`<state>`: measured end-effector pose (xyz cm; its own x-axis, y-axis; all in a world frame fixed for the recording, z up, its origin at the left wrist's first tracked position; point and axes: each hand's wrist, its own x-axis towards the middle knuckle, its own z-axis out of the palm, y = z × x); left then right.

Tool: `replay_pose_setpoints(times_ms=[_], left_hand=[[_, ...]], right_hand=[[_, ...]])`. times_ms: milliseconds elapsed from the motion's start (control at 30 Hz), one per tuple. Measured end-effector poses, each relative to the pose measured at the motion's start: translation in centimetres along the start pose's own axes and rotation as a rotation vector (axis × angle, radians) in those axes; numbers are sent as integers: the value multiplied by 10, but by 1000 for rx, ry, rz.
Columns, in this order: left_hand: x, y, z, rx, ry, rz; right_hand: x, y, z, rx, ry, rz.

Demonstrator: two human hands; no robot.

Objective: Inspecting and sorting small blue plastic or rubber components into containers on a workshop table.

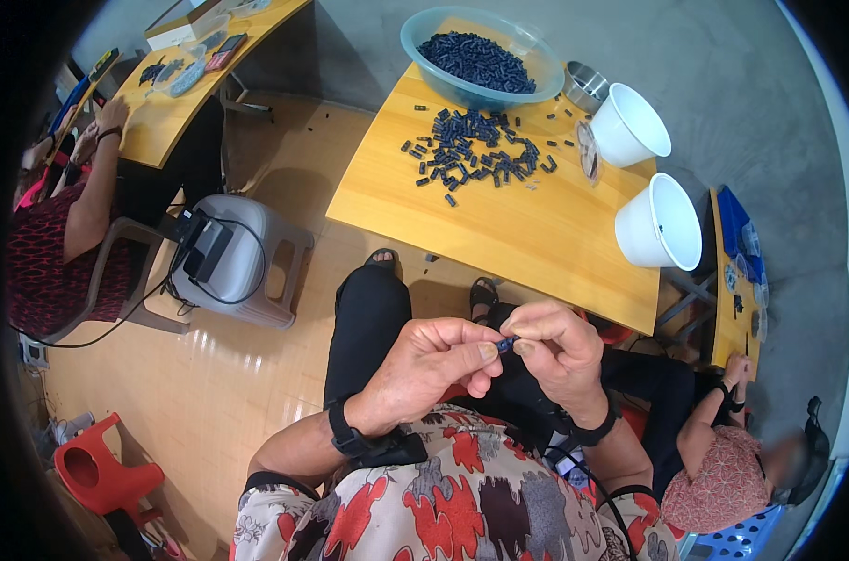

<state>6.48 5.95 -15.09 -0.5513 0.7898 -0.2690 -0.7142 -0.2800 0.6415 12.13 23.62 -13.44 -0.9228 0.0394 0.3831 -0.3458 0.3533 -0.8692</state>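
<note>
A small dark blue-black plastic part (506, 344) is pinched between my two hands above my lap, just off the near edge of the wooden table (555, 238). My left hand (434, 360) grips one end with thumb and forefinger, the other fingers curled. The opposite end sits between the thumb and fingertips of my right hand (565, 355). My fingertips cover most of the part, so its details are hidden. On the tabletop lies a loose pile of similar dark parts (471, 150). Behind it, a translucent blue basin (462, 95) holds a heap of dark pieces.
Two white buckets (621, 126) stand along the table's right side, near a metal bowl (587, 84) and a clear dish (588, 154). A grey stool (242, 234) with a black box and cables is at left. Co-workers sit at side tables; a red stool (111, 472) is lower left.
</note>
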Motion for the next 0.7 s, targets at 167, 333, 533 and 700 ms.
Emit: replay_pose_setpoints(times_ms=[167, 333, 533, 700], left_hand=[[0, 1, 0, 0, 3, -20], [0, 4, -2, -27, -20, 22], [-1, 4, -4, -65, 4, 11], [-1, 9, -3, -44, 16, -5]], right_hand=[[1, -1, 1, -14, -21, -13], [-1, -2, 6, 170, 42, 139], [-1, 5, 9, 105, 6, 42], [0, 0, 6, -4, -24, -51]])
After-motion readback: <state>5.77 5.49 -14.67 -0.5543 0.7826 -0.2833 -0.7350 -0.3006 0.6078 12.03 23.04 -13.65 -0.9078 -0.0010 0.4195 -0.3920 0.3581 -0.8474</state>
